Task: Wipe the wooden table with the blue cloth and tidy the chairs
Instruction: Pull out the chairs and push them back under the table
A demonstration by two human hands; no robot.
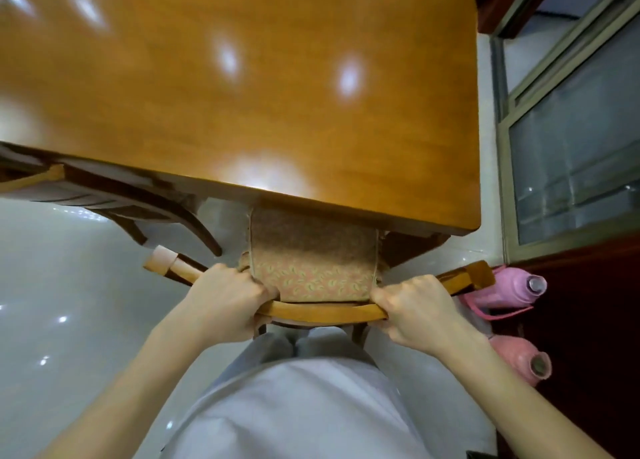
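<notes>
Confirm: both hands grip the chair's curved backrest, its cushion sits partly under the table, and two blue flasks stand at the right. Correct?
Wrong colour: the head view shows the two flasks are pink. Otherwise right: left hand and right hand grip the backrest, cushion partly under the table.

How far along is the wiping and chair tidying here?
The table looks glossy and no cloth is in view, so wiping seems done. In hand: left hand and right hand grip the chair back, seat partly under the table. Left: perhaps the other chair.
</notes>
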